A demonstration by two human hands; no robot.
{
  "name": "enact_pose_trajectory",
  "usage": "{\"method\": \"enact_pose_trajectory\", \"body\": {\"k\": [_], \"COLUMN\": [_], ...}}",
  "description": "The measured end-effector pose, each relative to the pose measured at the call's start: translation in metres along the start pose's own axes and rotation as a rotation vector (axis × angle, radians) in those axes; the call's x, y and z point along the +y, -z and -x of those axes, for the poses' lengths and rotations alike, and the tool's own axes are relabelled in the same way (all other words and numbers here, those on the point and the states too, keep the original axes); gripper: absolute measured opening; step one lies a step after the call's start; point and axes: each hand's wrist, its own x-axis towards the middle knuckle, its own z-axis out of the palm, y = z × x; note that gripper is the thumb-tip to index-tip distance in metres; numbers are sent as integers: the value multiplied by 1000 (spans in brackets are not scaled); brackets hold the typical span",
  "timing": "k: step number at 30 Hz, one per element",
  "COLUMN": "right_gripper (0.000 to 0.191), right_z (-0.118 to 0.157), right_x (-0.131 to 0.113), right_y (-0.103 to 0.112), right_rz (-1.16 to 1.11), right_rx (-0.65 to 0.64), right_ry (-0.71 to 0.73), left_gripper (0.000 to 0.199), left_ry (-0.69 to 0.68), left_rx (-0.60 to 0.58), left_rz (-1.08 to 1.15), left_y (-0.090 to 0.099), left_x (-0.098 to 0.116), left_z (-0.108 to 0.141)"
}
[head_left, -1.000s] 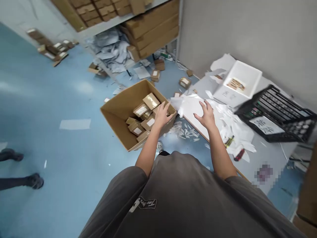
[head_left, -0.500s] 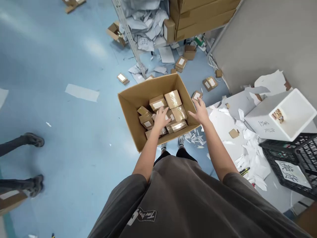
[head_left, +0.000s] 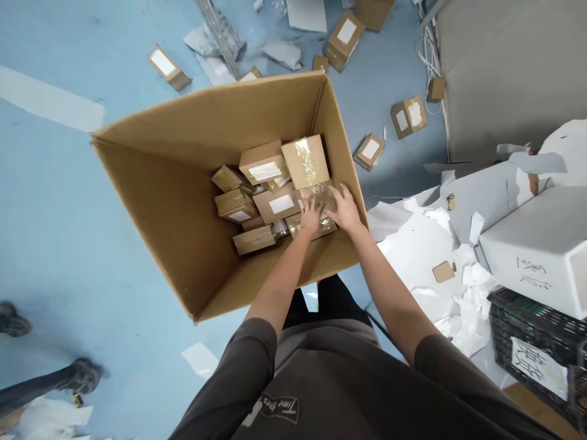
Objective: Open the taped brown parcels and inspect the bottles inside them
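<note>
A large open cardboard carton (head_left: 151, 214) stands in front of me with several small brown boxes inside. My left hand (head_left: 310, 219) reaches in, fingers spread over a taped small box (head_left: 321, 194) at the carton's right side. On the right of that same box is my right hand (head_left: 346, 211), thumb and fingers apart, close to the carton's right wall. Whether either hand presses on the box cannot be made out. Beside them lie a box with shiny tape (head_left: 306, 164) and a white-labelled box (head_left: 270, 208).
Small parcels (head_left: 370, 151) and paper scraps lie on the blue floor beyond the carton. To the right are torn white paper (head_left: 413, 244), a white foam box (head_left: 527, 244) and a black crate (head_left: 509, 330). Another person's shoe (head_left: 82, 376) shows at lower left.
The carton appears larger and closer to my view. My right hand has moved from its right rim down inside, and my left hand has shifted right, so both are near one box.
</note>
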Motion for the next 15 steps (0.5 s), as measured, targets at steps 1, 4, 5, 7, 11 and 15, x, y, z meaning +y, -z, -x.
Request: {"method": "enact_pose_trajectory", "body": {"k": [1, 4, 5, 7, 11, 15], "right_gripper": [92, 96, 98, 104, 120, 126], "right_z": [-2, -7, -9, -14, -23, -27], "right_x": [3, 11, 12, 16, 15, -4], "right_y": [-9, -31, -37, -49, -78, -121], "right_rz": [5, 27, 34, 47, 43, -4], "right_rx": [-16, -84, -113, -177, -297, -384], "right_ry": [-19, -90, -119, -180, -257, -162], "left_gripper": [103, 96, 96, 99, 99, 105], "left_ry": [3, -2, -15, -42, -5, 70], "left_rx": [0, 18, 26, 37, 81, 104], "left_rz": [-18, -63, -72, -79, -25, 119], "left_y": [-11, -29, -30, -26, -9, -6], "left_x": [-4, -24, -33, -56, -110, -151], "left_z": [-10, -26, -26, -21, 5, 28]}}
